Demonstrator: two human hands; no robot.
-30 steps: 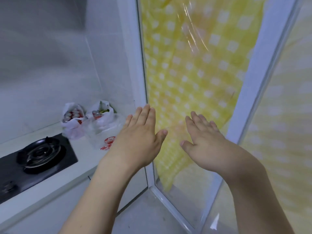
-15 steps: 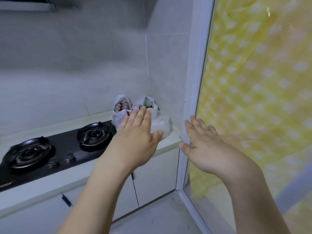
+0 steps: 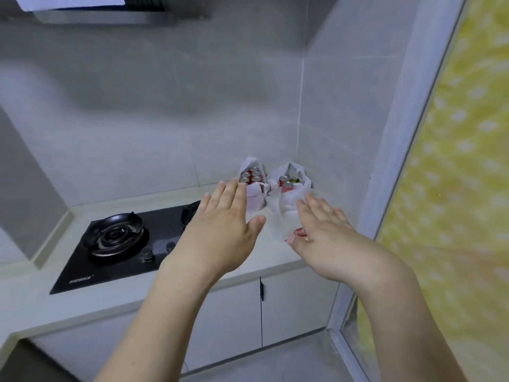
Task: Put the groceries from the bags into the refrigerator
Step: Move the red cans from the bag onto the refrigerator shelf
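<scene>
Two white plastic grocery bags stand in the counter's back right corner. The left bag [image 3: 254, 201] holds several red cans [image 3: 251, 175]. The right bag [image 3: 281, 213] shows two cans [image 3: 285, 182] and something green and yellow. My left hand [image 3: 220, 230] hovers flat, fingers apart, in front of the left bag and hides its lower left side. My right hand [image 3: 327, 238] is held out flat and empty in front of the right bag. No refrigerator is in view.
A black two-burner gas hob [image 3: 115, 244] is set into the pale counter [image 3: 264, 260] left of the bags. White cabinet doors [image 3: 237, 312] sit below. A glass door frame [image 3: 394, 161] with a yellow dotted curtain [image 3: 454, 188] fills the right side. A range hood [image 3: 96, 9] hangs above.
The view has swung left from the curtained glass door toward the counter. The bags now sit centred just beyond both hands, which stay flat and empty.
</scene>
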